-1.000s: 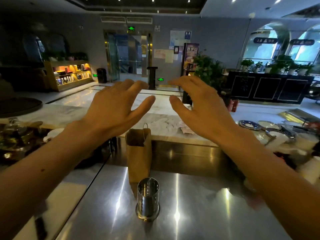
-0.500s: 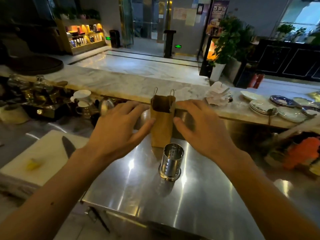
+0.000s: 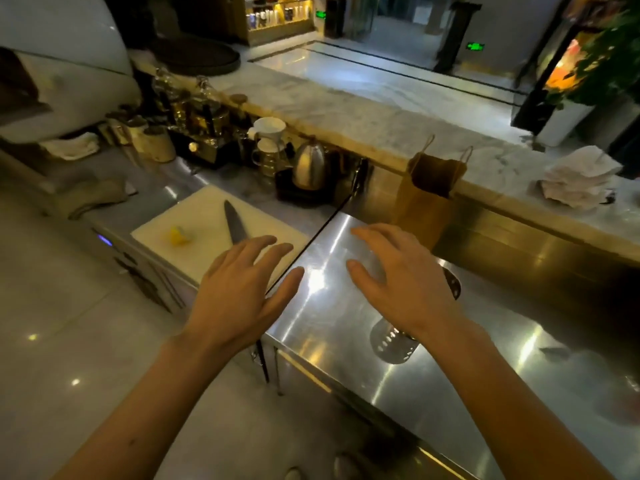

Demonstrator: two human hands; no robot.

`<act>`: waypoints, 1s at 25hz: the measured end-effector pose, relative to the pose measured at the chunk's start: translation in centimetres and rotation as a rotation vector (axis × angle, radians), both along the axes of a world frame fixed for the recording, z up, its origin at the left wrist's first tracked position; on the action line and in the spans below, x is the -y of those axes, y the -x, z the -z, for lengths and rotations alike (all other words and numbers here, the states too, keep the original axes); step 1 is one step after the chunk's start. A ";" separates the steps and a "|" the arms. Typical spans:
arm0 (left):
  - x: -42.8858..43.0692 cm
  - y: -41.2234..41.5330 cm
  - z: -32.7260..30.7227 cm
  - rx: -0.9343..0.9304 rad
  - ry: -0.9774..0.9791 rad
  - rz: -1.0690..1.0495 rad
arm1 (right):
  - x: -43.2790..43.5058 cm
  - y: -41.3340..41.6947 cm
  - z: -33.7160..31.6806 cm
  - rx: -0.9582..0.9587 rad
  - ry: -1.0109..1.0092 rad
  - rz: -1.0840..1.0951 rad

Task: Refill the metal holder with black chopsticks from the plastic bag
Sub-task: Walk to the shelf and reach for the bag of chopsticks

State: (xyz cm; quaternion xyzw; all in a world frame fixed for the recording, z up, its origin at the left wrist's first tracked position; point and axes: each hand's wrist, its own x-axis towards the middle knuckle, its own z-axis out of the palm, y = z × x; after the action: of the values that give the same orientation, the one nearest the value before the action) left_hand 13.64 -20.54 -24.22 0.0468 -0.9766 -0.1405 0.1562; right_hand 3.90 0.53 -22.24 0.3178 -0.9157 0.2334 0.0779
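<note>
Hovering both hands over the steel table (image 3: pixel 433 358), palms down, nothing picked up yet, so by my reckoning this is the very start of the job. Left hand (image 3: pixel 239 292) hangs above the seam between the table and the white cutting board (image 3: pixel 194 237), fingers spread and relaxed, holding nothing. Right hand (image 3: pixel 398 282) floats just beyond, fingers loosely fanned, empty too. The metal holder (image 3: pixel 450 285) stands on the table, mostly hidden under my right wrist; only its rim peeks out on the right side, and what shows below the wrist may be just its reflection. I can't tell whether anything is in it. No plastic bag or black chopsticks in sight; a brown paper bag (image 3: pixel 426 199) stands upright against the back ledge, just past my right fingertips. Next move, I reckon: reach forward to that bag and look inside. A knife (image 3: pixel 233 223) lies on the board near my left fingers, so I'd steer wide of it.
</note>
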 end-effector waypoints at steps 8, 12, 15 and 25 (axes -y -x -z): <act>0.4 -7.5 3.2 0.071 -0.084 -0.494 | 7.1 0.8 3.2 0.046 -0.056 -0.457; -1.5 -11.3 3.8 0.120 -0.136 -0.732 | 10.4 0.0 4.8 0.062 -0.054 -0.721; -3.0 -14.9 4.1 0.134 -0.131 -0.909 | 13.1 -2.2 5.7 0.074 -0.050 -0.898; -7.5 -32.1 4.6 0.151 -0.113 -1.435 | 19.6 -20.7 6.2 -0.002 -0.082 -1.404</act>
State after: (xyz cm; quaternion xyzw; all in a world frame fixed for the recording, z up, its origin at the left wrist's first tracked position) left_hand 45.73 -13.07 -28.80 0.6938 -0.7048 -0.0499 0.1393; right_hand 24.60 -19.12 -28.48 0.8367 -0.5019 0.1936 -0.1024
